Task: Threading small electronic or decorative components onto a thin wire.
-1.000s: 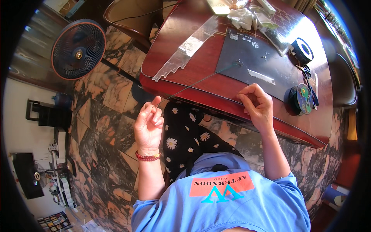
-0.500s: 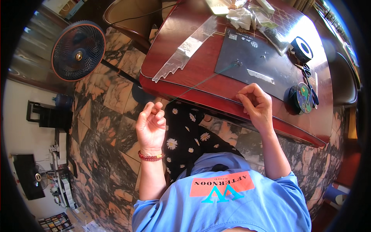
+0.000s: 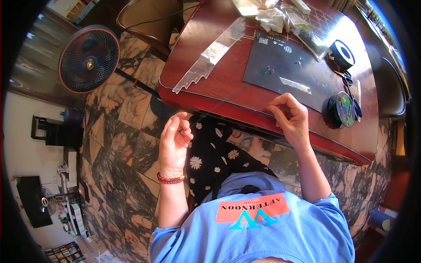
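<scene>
My left hand, with a red bead bracelet at the wrist, is raised before the table edge. Its fingers are curled, and a thin green line runs from them toward small metal pieces on the dark mat. Over the table's near edge, my right hand pinches thumb and forefinger together; whatever lies between them is too fine to make out. A clear strip rests on the mat beyond that hand, and another small metal piece lies farther back.
On the red table, a round spool, scissors and a roll of tape sit at the right. Plastic bags lie at the back, a long clear sleeve at the left. A fan stands left.
My left hand has shifted slightly up and to the right, its fingers turned a little. The green line looks fainter now. My right hand has barely moved.
</scene>
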Demonstrator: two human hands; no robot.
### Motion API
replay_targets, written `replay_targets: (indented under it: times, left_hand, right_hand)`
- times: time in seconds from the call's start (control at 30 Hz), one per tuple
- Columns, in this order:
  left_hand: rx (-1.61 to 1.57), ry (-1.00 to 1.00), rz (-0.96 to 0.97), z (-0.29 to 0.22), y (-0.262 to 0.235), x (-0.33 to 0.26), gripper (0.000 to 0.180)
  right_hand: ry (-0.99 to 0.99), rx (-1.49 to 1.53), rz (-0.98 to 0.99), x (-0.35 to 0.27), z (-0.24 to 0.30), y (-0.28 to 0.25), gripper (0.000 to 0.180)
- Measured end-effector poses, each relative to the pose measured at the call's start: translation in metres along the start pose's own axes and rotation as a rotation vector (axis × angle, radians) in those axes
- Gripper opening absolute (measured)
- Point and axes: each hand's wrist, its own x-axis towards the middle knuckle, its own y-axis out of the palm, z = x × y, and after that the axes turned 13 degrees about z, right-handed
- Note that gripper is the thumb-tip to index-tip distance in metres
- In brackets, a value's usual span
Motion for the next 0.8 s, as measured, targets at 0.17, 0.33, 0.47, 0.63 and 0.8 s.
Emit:
replay_targets:
  times: [0.17,0.33,0.47,0.63,0.8]
  left_hand:
    - [0.325,-0.030,-0.048,0.000,0.013,0.000,0.026]
    - [0.560,-0.004,-0.072,0.006,0.019,0.002,0.022]
    - [0.726,0.006,-0.102,0.009,0.023,0.003,0.020]
    - [0.858,-0.015,-0.124,0.012,0.022,0.002,0.021]
    - [1.125,0.068,-0.104,0.017,0.016,0.004,0.017]
  right_hand:
    - [0.001,-0.003,0.005,0.000,0.001,0.000,0.007]
    - [-0.001,0.007,-0.002,-0.001,0.000,0.001,0.007]
    - [0.002,-0.003,-0.001,0.000,0.001,0.001,0.007]
    - [-0.007,-0.018,-0.003,0.000,-0.001,0.000,0.007]
    - [-0.005,-0.002,-0.006,-0.001,-0.001,0.000,0.006]
